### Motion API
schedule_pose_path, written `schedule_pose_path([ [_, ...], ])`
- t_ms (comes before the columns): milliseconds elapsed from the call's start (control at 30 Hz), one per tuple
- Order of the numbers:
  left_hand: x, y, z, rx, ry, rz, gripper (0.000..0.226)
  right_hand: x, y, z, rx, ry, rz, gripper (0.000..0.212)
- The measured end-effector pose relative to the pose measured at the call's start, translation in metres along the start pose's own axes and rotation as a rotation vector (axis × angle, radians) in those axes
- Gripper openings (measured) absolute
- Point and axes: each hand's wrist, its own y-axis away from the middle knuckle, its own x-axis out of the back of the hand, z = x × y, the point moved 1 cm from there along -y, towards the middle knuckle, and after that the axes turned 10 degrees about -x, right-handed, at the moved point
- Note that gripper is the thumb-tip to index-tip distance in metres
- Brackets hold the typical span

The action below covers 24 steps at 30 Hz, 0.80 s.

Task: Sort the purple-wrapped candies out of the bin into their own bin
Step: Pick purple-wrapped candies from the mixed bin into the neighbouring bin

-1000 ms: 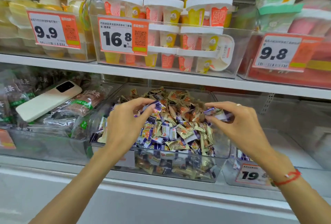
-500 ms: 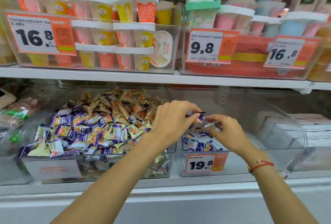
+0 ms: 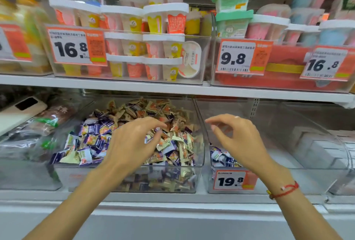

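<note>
A clear bin (image 3: 201,149) on the lower shelf is heaped with mixed candies: purple-wrapped ones (image 3: 96,139) mostly at the front left, gold and tan ones (image 3: 153,109) toward the back. My left hand (image 3: 132,141) hovers over the heap with loosely curved fingers and holds nothing. To the right stands a second clear bin (image 3: 272,122) with a 19.8 price tag (image 3: 233,180); a few purple-wrapped candies (image 3: 221,156) lie at its front. My right hand (image 3: 238,138) hangs above that bin, fingers relaxed and empty.
A white phone (image 3: 17,113) lies on packaged snacks (image 3: 48,118) in the bin to the left. White boxes (image 3: 326,149) fill the bin at the far right. The upper shelf (image 3: 172,89) carries bins of pudding cups with price tags.
Both hands have let go of the purple candies over the right bin. My left hand has swung back left over the mixed heap; my right hand stays above the right bin, now empty.
</note>
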Motion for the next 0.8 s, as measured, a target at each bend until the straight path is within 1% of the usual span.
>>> schedule_pose_path([
  [67, 0.019, 0.021, -0.033, 0.121, -0.088, -0.008, 0.017, -0.013, 0.002, -0.023, 0.099, -0.03, 0.004, 0.021],
  [133, 0.031, 0.04, -0.062, 0.276, -0.165, -0.044, 0.022, -0.033, 0.003, -0.043, 0.163, -0.05, -0.067, 0.022],
  [200, 0.037, 0.052, -0.082, 0.359, -0.213, -0.111, 0.027, -0.057, 0.001, -0.059, 0.19, -0.021, -0.168, 0.023],
  [300, 0.036, 0.059, -0.096, 0.361, -0.26, -0.252, 0.035, -0.093, -0.005, -0.077, 0.188, 0.065, -0.298, 0.029],
  [367, 0.035, 0.06, -0.1, 0.326, -0.326, -0.334, 0.04, -0.112, -0.014, -0.084, 0.203, 0.18, -0.407, 0.04],
  [433, 0.035, 0.062, -0.105, 0.297, -0.335, -0.333, 0.04, -0.124, -0.026, -0.087, 0.235, 0.335, -0.578, 0.057],
  [500, 0.036, 0.061, -0.107, 0.265, -0.316, -0.297, 0.033, -0.128, -0.036, -0.093, 0.249, 0.429, -0.683, 0.066],
  [567, 0.035, 0.059, -0.105, 0.244, -0.279, -0.25, 0.024, -0.132, -0.042, -0.098, 0.32, 0.49, -0.677, 0.066],
  [667, 0.03, 0.058, -0.102, 0.25, -0.171, -0.165, 0.014, -0.141, -0.046, -0.101, 0.435, 0.594, -0.605, 0.063],
  [733, 0.029, 0.056, -0.099, 0.29, -0.058, -0.083, 0.014, -0.143, -0.048, -0.104, 0.431, 0.561, -0.571, 0.054],
  [800, 0.029, 0.053, -0.097, 0.326, 0.037, -0.005, 0.017, -0.142, -0.049, -0.104, 0.406, 0.478, -0.52, 0.04],
])
